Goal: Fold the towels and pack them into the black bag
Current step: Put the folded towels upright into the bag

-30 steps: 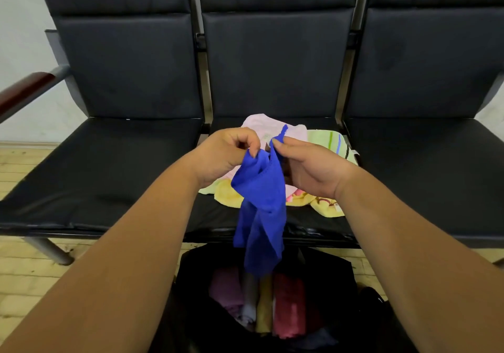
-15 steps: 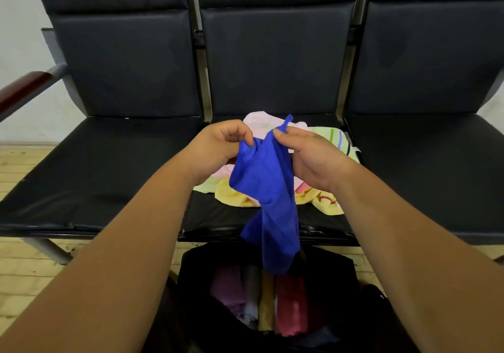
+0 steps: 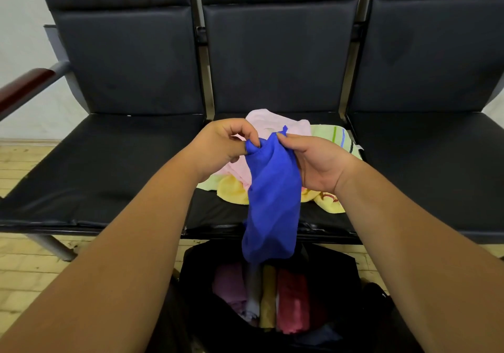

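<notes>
Both hands pinch the top edge of a blue towel (image 3: 272, 189): left hand (image 3: 222, 145) and right hand (image 3: 316, 164) close together. It hangs (crumpled) over the open black bag (image 3: 338, 270) below; loose towels (image 3: 281, 123) lie on the bench (image 3: 109, 161).

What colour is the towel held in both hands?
The towel is plain bright blue, no pattern; the head view shows it best.

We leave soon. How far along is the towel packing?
Done: several folded towels stand in the black bag. In hand: left hand and right hand pinch the unfolded blue towel. Left: that towel plus the pile of pink, yellow and green towels on the middle seat.
</notes>
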`<act>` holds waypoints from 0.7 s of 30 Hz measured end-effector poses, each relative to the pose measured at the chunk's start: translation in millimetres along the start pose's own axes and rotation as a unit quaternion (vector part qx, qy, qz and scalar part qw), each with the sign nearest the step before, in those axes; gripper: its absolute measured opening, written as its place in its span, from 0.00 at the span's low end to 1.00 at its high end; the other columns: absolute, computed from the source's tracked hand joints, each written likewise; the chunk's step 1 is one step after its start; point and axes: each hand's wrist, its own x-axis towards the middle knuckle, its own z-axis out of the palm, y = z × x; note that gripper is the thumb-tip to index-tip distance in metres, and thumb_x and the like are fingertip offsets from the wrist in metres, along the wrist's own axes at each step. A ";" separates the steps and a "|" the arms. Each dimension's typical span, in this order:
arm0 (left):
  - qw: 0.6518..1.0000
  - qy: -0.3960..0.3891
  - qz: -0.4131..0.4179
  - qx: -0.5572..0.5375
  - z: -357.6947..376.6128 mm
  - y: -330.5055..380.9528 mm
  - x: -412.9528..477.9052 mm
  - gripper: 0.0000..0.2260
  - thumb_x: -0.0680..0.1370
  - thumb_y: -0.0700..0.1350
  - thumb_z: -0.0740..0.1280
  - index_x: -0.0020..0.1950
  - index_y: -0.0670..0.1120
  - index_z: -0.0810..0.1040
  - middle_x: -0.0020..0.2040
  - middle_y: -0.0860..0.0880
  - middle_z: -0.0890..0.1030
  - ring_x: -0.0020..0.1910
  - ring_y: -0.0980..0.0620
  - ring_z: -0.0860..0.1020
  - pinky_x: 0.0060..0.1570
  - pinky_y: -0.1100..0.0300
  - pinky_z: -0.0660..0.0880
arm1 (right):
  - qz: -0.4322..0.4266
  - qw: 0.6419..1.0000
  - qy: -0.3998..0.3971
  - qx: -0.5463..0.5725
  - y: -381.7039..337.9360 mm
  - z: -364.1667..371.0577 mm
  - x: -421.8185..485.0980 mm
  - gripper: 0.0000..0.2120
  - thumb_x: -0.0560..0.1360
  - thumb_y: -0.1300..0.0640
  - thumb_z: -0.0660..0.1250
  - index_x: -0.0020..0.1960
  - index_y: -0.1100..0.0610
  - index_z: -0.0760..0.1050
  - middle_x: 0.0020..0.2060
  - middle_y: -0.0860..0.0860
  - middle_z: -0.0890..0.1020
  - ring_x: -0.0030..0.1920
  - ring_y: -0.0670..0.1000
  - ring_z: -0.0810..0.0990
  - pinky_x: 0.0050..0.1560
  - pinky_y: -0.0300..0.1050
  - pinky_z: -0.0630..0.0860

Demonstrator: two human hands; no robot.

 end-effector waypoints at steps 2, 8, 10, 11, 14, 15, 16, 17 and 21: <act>1.000 -0.011 -0.002 -0.007 0.1 -0.3 -0.5 0.15 0.79 0.28 0.67 0.46 0.48 0.85 0.46 0.53 0.85 0.40 0.56 0.81 0.40 0.63 0.79 | -0.019 0.999 0.025 -0.011 -0.5 0.4 2.1 0.19 0.86 0.50 0.65 0.72 0.59 0.79 0.66 0.58 0.84 0.65 0.58 0.84 0.66 0.54 0.82; 0.999 -0.020 -0.032 -0.025 2.8 -1.5 3.1 0.10 0.84 0.35 0.66 0.55 0.48 0.84 0.53 0.47 0.87 0.51 0.45 0.86 0.53 0.52 0.85 | -0.115 0.976 0.146 -0.111 -0.8 1.4 11.9 0.13 0.83 0.47 0.70 0.63 0.52 0.84 0.58 0.51 0.88 0.62 0.56 0.85 0.69 0.59 0.80; 0.999 -0.015 -0.036 -0.015 3.3 0.0 2.1 0.11 0.84 0.35 0.65 0.54 0.49 0.83 0.50 0.49 0.86 0.48 0.49 0.84 0.51 0.56 0.84 | -0.136 0.959 0.185 -0.165 -1.1 4.9 10.6 0.09 0.84 0.46 0.69 0.59 0.48 0.84 0.55 0.49 0.88 0.59 0.53 0.86 0.67 0.57 0.81; 0.999 -0.008 -0.038 -0.006 2.8 -0.4 2.3 0.11 0.84 0.36 0.65 0.53 0.49 0.83 0.50 0.50 0.86 0.46 0.51 0.83 0.50 0.58 0.83 | -0.147 0.952 0.192 -0.187 -1.3 6.8 9.2 0.09 0.84 0.45 0.68 0.58 0.47 0.84 0.54 0.48 0.87 0.58 0.53 0.86 0.66 0.56 0.82; 0.998 0.005 -0.063 0.000 4.7 2.1 1.9 0.13 0.83 0.38 0.62 0.53 0.52 0.84 0.51 0.49 0.84 0.42 0.54 0.80 0.43 0.60 0.79 | -0.178 0.936 0.191 -0.236 -2.2 10.0 4.2 0.11 0.85 0.45 0.67 0.59 0.49 0.84 0.54 0.48 0.87 0.58 0.53 0.85 0.64 0.56 0.83; 0.997 0.010 -0.082 -0.012 5.8 3.6 2.0 0.14 0.83 0.39 0.61 0.53 0.52 0.85 0.51 0.48 0.84 0.42 0.52 0.79 0.42 0.60 0.78 | -0.189 0.929 0.193 -0.253 -2.7 10.8 2.0 0.11 0.85 0.45 0.67 0.59 0.49 0.84 0.53 0.48 0.87 0.57 0.53 0.85 0.62 0.54 0.83; 0.994 0.020 -0.101 -0.025 7.1 5.1 1.8 0.13 0.83 0.41 0.61 0.55 0.52 0.85 0.52 0.47 0.83 0.44 0.51 0.79 0.41 0.60 0.78 | -0.201 0.920 0.197 -0.274 -3.5 11.7 0.0 0.11 0.85 0.45 0.66 0.58 0.50 0.84 0.52 0.49 0.87 0.56 0.52 0.85 0.59 0.51 0.84; 0.992 0.030 -0.116 -0.030 7.8 5.4 1.6 0.11 0.84 0.45 0.62 0.58 0.52 0.84 0.52 0.49 0.83 0.46 0.50 0.80 0.40 0.62 0.77 | -0.213 0.909 0.202 -0.296 -4.1 12.2 -1.3 0.11 0.86 0.45 0.66 0.57 0.51 0.83 0.51 0.48 0.86 0.54 0.51 0.85 0.54 0.48 0.83; 0.990 0.022 -0.128 0.054 6.2 0.3 -0.7 0.21 0.82 0.66 0.67 0.67 0.53 0.81 0.59 0.56 0.84 0.53 0.57 0.83 0.46 0.61 0.79 | -0.257 0.857 0.218 -0.390 -4.9 14.0 -5.4 0.12 0.86 0.46 0.65 0.51 0.52 0.80 0.44 0.47 0.81 0.44 0.45 0.79 0.42 0.38 0.73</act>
